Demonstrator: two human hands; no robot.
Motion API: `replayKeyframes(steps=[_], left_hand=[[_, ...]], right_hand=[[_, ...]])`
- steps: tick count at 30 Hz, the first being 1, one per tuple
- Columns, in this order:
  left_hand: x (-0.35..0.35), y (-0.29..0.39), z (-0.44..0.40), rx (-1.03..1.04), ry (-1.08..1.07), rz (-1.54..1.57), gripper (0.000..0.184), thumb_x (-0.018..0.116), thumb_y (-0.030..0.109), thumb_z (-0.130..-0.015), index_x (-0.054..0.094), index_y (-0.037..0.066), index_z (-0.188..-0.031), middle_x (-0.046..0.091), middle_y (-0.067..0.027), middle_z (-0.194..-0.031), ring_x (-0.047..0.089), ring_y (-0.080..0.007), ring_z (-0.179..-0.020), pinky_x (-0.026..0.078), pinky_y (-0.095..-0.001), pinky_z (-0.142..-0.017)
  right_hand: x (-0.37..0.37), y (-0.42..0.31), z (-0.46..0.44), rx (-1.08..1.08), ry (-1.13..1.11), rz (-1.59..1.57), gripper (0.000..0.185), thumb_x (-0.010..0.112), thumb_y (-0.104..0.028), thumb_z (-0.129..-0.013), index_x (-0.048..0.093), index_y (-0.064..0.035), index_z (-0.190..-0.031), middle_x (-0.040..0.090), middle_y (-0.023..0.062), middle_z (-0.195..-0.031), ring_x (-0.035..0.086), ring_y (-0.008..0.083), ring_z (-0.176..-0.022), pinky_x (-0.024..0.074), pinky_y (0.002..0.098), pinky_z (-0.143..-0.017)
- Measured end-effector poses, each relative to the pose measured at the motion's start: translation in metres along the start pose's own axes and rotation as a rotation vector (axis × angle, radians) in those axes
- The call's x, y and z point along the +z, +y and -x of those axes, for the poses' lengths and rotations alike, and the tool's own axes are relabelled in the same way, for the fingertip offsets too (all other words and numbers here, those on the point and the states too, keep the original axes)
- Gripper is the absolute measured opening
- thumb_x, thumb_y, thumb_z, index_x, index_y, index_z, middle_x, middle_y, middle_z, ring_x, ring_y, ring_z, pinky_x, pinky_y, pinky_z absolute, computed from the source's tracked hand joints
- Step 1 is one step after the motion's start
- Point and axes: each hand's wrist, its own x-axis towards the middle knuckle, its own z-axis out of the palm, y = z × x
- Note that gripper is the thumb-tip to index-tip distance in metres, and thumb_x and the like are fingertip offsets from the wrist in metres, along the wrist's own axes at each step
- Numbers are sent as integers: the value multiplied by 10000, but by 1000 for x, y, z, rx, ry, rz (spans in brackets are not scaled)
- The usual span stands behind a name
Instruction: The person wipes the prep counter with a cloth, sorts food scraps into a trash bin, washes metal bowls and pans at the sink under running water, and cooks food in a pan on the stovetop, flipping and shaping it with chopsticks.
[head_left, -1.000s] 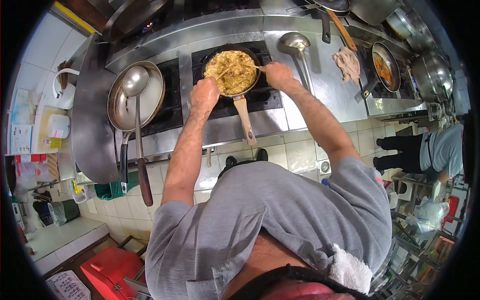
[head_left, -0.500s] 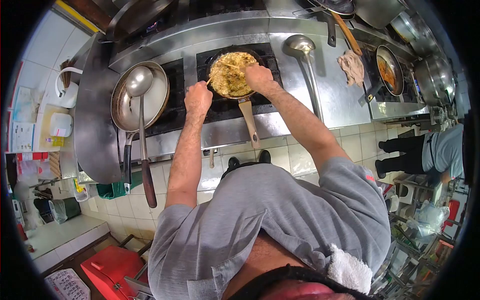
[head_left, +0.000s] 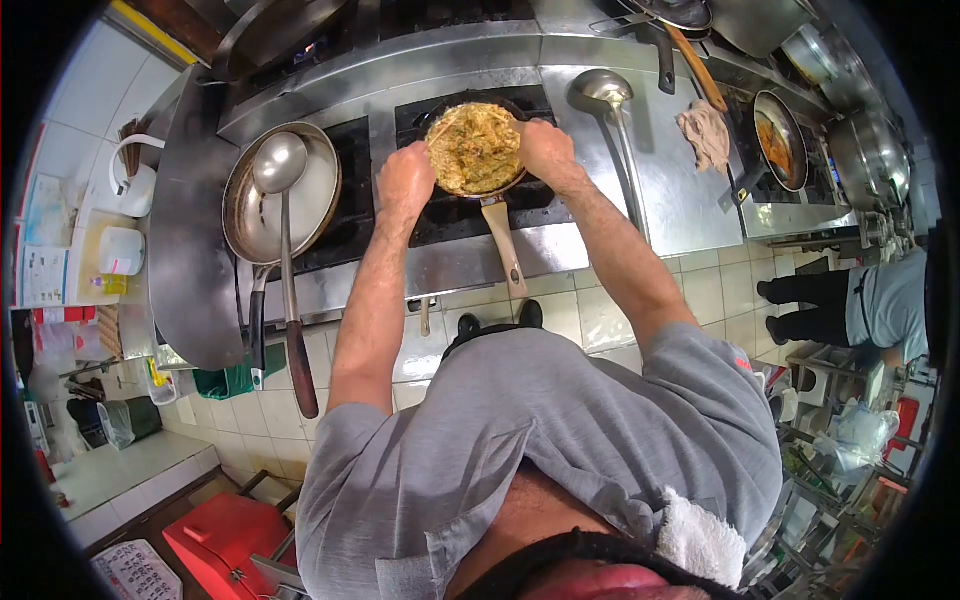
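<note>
- Evidently curled into fists, left hand and right hand at opposite sides of the pan, probably for balanced control; cannot tell about anything gripped.
- For that pan, a place near the stove's front edge, with handle past it, presumably for easy grasping.
- Toward the left edge, a ladle in a big pan, perhaps for catching drips.

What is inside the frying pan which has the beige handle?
A lumpy, yellow-brown food mixture spreads across the frying pan, with darker patches near the middle. The frying pan's bottom is covered by this food, so it cannot be seen.
</note>
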Motion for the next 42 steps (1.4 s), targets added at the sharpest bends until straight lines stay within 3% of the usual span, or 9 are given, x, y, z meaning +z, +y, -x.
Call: replayKeyframes(steps=[9,14,19,21,25,30,34,40,42], left_hand=[[19,-1,-22,9,-192,-231,214,491,144,-782,633,39,-903,635,-209,-888,614,-378,-862,496,-477,-738],[14,9,-20,44,-110,-127,201,496,174,-803,633,74,-911,637,-194,-886,609,-380,-861,490,-479,-743],[24,11,-32,64,-171,-228,191,493,207,-821,632,117,-918,636,-181,-883,603,-386,-856,485,-485,-743],[15,17,-29,40,-219,-221,196,514,123,-781,632,51,-920,638,-189,-917,617,-365,-876,498,-465,-753],[18,12,-27,55,-194,-220,195,515,140,-788,628,57,-923,637,-187,-920,613,-374,-876,496,-467,-751],[11,19,3,140,-149,-31,191,497,194,-818,630,89,-905,632,-189,-886,609,-392,-820,492,-476,-734],[20,34,25,84,-287,-46,219,502,204,-820,655,101,-940,634,-180,-894,603,-367,-860,481,-451,-765],[20,43,27,58,-337,-91,200,518,123,-742,644,25,-862,634,-196,-891,617,-357,-869,494,-453,-764],[28,37,27,55,-345,-106,206,514,148,-764,652,63,-890,636,-185,-899,613,-360,-866,489,-450,-767]], right_hand=[[24,15,-5,0,-121,87,193,499,-127,-789,655,-57,-877,640,164,-929,635,316,-860,513,405,-732],[-7,15,21,23,94,4,187,491,-115,-789,649,-29,-840,639,175,-901,638,329,-831,516,426,-687],[7,16,19,63,-46,73,204,480,-128,-805,651,-32,-860,640,181,-900,638,330,-835,519,420,-694],[4,13,18,78,-112,86,211,475,-129,-812,655,-40,-878,644,180,-898,639,325,-846,521,406,-708],[4,13,9,64,-150,105,217,471,-127,-814,655,-37,-885,644,184,-897,637,326,-858,521,406,-710],[-38,29,6,49,-163,68,223,478,-136,-811,662,-73,-919,648,152,-925,633,314,-872,510,413,-740],[-42,41,11,-15,-242,167,217,483,-139,-812,665,-90,-919,650,143,-905,630,308,-880,504,411,-753],[-22,41,7,-72,-147,302,195,499,-144,-804,674,-83,-865,658,126,-882,647,291,-834,521,407,-699],[-17,43,3,-80,-125,321,192,503,-145,-802,675,-80,-855,658,126,-874,649,289,-824,524,404,-687]])
